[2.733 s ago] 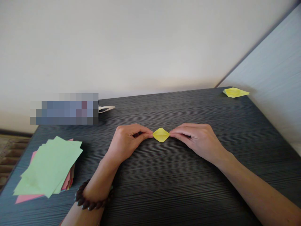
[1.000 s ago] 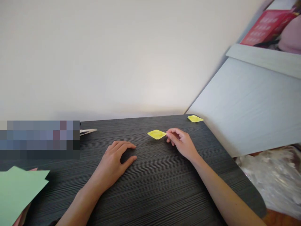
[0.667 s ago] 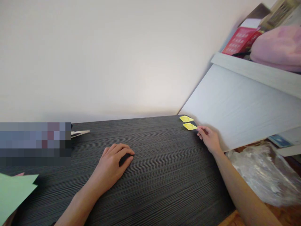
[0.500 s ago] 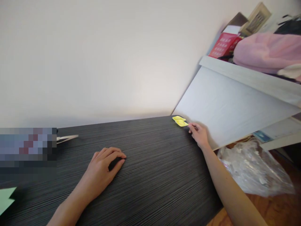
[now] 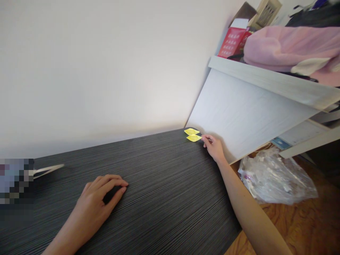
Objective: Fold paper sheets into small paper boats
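Two yellow folded paper pieces, shaped like pointed ovals, lie side by side at the far right corner of the dark table (image 5: 148, 166). My right hand (image 5: 213, 146) pinches the right tip of the nearer yellow folded paper (image 5: 194, 137) between thumb and fingers. Just behind it lies the other yellow folded paper (image 5: 191, 131), which my fingers do not touch. My left hand (image 5: 99, 198) rests on the tabletop with fingers curved and the thumb slightly apart from the index finger. Nothing shows in it.
Scissor-like pale blades (image 5: 49, 170) stick out from a blurred patch at the left. A white panel (image 5: 247, 109) borders the table on the right, under a shelf with a red box (image 5: 231, 42) and pink cloth (image 5: 278, 47). A clear plastic bag (image 5: 276, 179) lies below.
My view has swung right, and the green paper at lower left is out of sight. The two yellow papers, overlapping before, now lie more evenly side by side. My right hand keeps its pinch.
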Tool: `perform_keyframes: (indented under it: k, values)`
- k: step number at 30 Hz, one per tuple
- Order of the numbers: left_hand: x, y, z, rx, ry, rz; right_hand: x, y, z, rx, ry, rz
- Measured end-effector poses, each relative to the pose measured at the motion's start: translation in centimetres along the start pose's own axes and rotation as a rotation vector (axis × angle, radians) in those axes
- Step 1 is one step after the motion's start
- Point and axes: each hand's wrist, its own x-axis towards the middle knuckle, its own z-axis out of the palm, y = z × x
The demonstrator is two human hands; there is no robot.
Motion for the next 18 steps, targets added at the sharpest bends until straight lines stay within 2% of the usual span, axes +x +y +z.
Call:
perform_keyframes:
  k: [10,18]
  values:
    - [0.0,0.1,0.0,-0.017,-0.008,-0.011,0.1,-0.3,0.2,0.014,0.072,-0.021]
    - [0.1,0.4,-0.3,0.007,-0.017,-0.007,-1.1,-1.9,0.1,-0.005,0.227,-0.052]
